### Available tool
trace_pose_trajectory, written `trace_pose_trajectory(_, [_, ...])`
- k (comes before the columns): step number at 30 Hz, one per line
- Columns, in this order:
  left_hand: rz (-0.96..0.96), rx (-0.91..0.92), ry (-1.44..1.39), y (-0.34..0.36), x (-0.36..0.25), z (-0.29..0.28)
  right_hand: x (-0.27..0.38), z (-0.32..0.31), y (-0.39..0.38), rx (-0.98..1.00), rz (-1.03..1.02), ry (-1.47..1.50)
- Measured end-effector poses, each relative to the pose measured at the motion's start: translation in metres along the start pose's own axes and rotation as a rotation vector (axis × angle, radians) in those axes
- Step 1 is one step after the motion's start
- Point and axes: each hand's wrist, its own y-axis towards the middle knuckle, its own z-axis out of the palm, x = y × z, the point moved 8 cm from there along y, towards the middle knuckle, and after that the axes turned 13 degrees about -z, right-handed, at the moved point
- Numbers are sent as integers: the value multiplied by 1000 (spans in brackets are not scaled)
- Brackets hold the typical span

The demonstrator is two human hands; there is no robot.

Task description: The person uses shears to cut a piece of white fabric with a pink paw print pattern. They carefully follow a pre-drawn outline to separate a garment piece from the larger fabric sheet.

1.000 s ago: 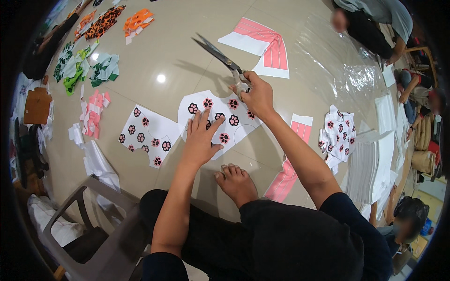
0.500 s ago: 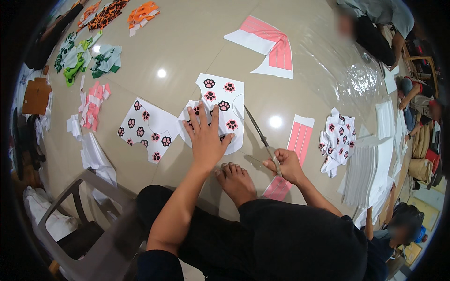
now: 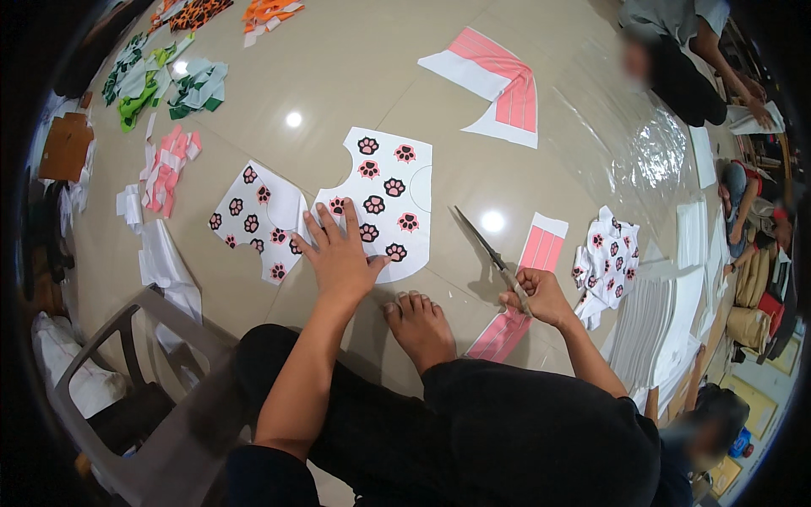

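Note:
My left hand (image 3: pixel 340 258) lies flat with fingers spread on the lower left part of a white fabric piece printed with pink and black paws (image 3: pixel 390 188). A curved line is drawn at that piece's right edge. Just left of it, a second paw-print piece (image 3: pixel 258 221) lies on the floor, close against the first. My right hand (image 3: pixel 541 297) grips a pair of scissors (image 3: pixel 490 247) by the handles, with the blades pointing up and left, apart from the fabric. The blades look closed together. Beneath the right hand runs a pink striped strip (image 3: pixel 541 247) with white ends.
Another pink striped piece (image 3: pixel 503 84) lies farther off, beside clear plastic sheeting (image 3: pixel 625 127). A crumpled paw-print bundle (image 3: pixel 606 258) and stacked white sheets (image 3: pixel 655 317) are at right. Coloured scraps (image 3: pixel 171 169) lie at left, near a grey chair (image 3: pixel 139 380). Other people sit along the right side.
My left hand has shifted left and down on the paw-print piece, which now lies flatter. My right hand has moved slightly right with the scissors, away from the fabric.

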Motion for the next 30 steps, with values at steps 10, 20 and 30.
trace_pose_trajectory(10, [325, -265, -420, 16, -45, -7, 7, -13, 34, 139, -9, -22])
trace_pose_trajectory(20, [350, -242, -420, 20, -42, -2, 15, -27, 63, 342, 24, -113])
trace_pose_trajectory(30, [352, -248, -440, 20, -41, -5, 18, -25, 73, 373, 54, -60])
